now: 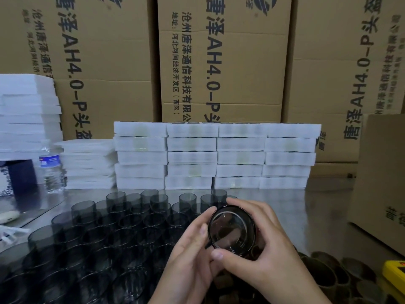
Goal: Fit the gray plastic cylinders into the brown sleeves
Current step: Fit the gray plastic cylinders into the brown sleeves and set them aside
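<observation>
The right hand (269,244) is wrapping around a smoky gray translucent plastic cylinder (232,231), fingers curling over its far side and the thumb pressing along its near edge. The left hand (192,255) is gripping the same cylinder from the other side, thumb and forefinger lying against the rim. The cylinder is being held above the near edge of the shiny metal table (317,211), its open mouth facing up toward the camera. A bit of brown is showing under its lower edge (whether that is a sleeve around it, I cannot tell).

To the left, many more gray cylinders (105,227) are standing upright and packed close together on the table, all open-topped and hollow. To the lower right, round brown sleeves (326,268) are sitting in a cluster, their mouths showing dark. A yellow object (394,275) is lying just beyond them at the edge.

Behind the cylinders, white foam trays (217,156) are stacked in four columns; their contents are hidden. Thinner white foam sheets (28,115) are piling up at the left, beside a clear plastic water bottle with a blue label (51,167). Large printed cardboard boxes (223,62) are forming the back wall, all closed.
</observation>
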`<state>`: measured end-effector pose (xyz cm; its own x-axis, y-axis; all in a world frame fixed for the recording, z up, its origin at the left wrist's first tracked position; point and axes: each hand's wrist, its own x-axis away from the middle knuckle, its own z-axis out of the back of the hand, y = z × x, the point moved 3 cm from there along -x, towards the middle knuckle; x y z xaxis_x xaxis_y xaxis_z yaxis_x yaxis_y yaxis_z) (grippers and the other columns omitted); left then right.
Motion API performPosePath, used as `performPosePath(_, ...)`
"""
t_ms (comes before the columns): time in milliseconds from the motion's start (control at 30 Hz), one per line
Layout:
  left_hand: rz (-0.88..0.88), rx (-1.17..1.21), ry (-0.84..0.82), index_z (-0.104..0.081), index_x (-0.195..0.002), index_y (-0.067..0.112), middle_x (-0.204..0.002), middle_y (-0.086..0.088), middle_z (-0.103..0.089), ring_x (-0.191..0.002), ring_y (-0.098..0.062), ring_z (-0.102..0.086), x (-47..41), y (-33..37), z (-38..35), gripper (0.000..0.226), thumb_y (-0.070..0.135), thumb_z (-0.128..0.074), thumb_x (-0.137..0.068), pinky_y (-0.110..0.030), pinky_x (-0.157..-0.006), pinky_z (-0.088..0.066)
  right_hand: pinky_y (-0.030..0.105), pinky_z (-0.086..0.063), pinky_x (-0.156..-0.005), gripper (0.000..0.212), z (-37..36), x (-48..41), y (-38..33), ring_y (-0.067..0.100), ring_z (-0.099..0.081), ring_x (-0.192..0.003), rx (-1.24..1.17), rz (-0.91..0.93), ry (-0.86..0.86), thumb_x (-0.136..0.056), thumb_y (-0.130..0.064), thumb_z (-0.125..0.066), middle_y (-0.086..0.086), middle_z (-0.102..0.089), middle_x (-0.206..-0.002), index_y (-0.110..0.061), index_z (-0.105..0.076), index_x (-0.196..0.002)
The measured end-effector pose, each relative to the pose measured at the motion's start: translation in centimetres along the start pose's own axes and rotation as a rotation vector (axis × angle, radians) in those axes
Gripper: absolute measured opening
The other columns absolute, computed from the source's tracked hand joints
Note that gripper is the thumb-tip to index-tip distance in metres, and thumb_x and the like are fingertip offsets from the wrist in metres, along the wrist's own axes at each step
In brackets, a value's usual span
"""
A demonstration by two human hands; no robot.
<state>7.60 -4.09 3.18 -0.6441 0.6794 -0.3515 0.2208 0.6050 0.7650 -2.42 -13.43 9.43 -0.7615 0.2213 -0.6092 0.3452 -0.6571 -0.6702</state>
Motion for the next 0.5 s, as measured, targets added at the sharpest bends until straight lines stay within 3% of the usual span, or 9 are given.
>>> performPosePath(200,0.012,-0.032,0.005,-0.075,-0.097,0.04,-0.104,0.008,-0.075,-0.096,-0.011,-0.071,0.1,-0.1,-0.9,0.03,0.019,-0.055,-0.09,-0.025,-0.07,-0.057,0.0,-0.035,-0.084,0.076,0.2,-0.1,0.4,-0.014,-0.05,-0.11,0.045,-0.021,-0.004,-0.048,-0.061,-0.071,-0.03,-0.045,-0.122,-0.064,-0.04,-0.117)
performPosePath(300,-0.003,-0.036,0.012,-0.076,-0.091,0.041,-0.098,0.008,-0.076,-0.09,-0.009,-0.072,0.2,0.0,-1.1,0.036,0.024,-0.046,-0.083,-0.024,-0.067,-0.057,0.0,-0.036,-0.084,0.075,0.2,-0.1,0.7,-0.014,-0.05,-0.109,0.085,-0.028,-0.006,-0.048,-0.065,-0.07,-0.031,-0.045,-0.121,-0.063,-0.04,-0.116)
performPosePath(500,-0.024,-0.013,0.031,-0.077,-0.092,0.037,-0.099,0.004,-0.076,-0.089,-0.012,-0.072,0.5,0.0,-1.1,0.036,0.021,-0.047,-0.081,-0.026,-0.066,-0.059,0.002,-0.038,-0.084,0.074,0.1,-0.1,0.8,-0.015,-0.048,-0.11,0.129,-0.031,-0.017,-0.048,-0.067,-0.069,-0.032,-0.044,-0.121,-0.061,-0.041,-0.116)
